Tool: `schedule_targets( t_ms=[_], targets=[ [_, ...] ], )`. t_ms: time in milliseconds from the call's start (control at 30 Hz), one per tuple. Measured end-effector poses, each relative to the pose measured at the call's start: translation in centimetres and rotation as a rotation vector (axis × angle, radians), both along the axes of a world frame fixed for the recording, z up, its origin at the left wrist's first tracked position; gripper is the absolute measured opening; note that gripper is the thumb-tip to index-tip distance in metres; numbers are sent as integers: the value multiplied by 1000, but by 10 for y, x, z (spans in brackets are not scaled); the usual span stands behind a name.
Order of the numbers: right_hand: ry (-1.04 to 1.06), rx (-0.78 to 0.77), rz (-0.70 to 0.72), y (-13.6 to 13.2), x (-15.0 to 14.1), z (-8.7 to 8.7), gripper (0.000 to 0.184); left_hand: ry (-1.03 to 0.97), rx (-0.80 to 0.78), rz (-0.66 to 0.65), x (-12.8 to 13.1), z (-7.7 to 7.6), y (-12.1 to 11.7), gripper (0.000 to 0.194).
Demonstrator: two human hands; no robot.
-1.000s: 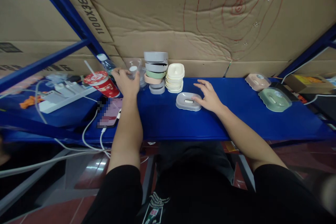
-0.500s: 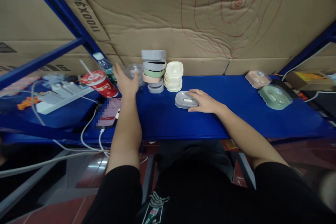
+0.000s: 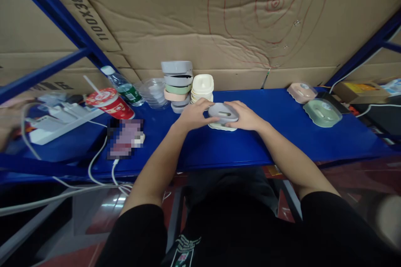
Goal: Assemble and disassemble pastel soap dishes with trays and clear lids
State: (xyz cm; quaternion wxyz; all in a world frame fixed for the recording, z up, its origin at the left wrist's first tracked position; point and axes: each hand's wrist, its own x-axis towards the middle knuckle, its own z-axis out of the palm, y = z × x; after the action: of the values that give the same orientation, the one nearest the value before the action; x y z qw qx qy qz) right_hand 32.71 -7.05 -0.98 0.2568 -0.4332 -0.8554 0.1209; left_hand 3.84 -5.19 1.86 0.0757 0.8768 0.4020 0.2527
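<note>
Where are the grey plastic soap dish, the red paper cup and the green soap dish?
grey plastic soap dish (image 3: 222, 113), head view, top face.
red paper cup (image 3: 110, 103), head view, side wall.
green soap dish (image 3: 321, 112), head view, top.

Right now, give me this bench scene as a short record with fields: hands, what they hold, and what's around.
left hand: grips the left end of the grey soap dish
right hand: grips its right end
grey soap dish: held over a cream tray on the blue shelf
behind: stack of coloured dishes, stack of cream trays, clear lids
left: red cup, water bottle
right: pink dish, green dish
</note>
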Motion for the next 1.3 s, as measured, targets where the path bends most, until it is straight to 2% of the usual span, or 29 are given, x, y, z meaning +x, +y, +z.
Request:
schedule_targets(
  t_ms=[133, 233, 333, 467, 567, 700, 800, 867, 933, 967, 1100, 1200, 1300],
  targets=[
    [105, -4, -26, 0, 5, 8, 101, 72, -65, -7, 5, -6, 0, 81],
    [247, 19, -35, -1, 4, 12, 95, -2, -26, -4, 0, -8, 4, 74],
    [442, 33, -99, 1, 3, 13, 91, -100, 8, -55, -2, -6, 4, 69],
    [630, 37, -141, 5, 3, 13, 92, -215, -106, -105, 2, -6, 1, 73],
    [659, 90, -129, 6, 5, 12, 93, -322, -246, -125, 8, -12, 2, 85],
    [606, 146, -132, 4, 7, 11, 96, -506, -291, -231, 19, -17, 7, 87],
    [574, 184, -122, 4, 7, 11, 101, -575, -301, -319, 26, -9, 7, 85],
    [578, 225, -105, 4, 7, 11, 110, -573, -221, -312, 26, 5, 6, 82],
    [570, 238, -102, 4, 6, 11, 119, -556, -51, -207, 19, 27, 6, 80],
    [553, 232, -109, 4, 6, 12, 122, -551, 57, -113, 13, 40, 9, 81],
    [388, 193, -132, 1, 5, 12, 120, -564, 425, 298, -19, 88, 35, 105],
    [262, 175, -95, -4, 0, 11, 106, -526, 399, 558, -36, 104, 64, 92],
    [178, 151, -51, -9, -6, 11, 97, -546, 302, 636, -40, 103, 86, 85]
  ],
)
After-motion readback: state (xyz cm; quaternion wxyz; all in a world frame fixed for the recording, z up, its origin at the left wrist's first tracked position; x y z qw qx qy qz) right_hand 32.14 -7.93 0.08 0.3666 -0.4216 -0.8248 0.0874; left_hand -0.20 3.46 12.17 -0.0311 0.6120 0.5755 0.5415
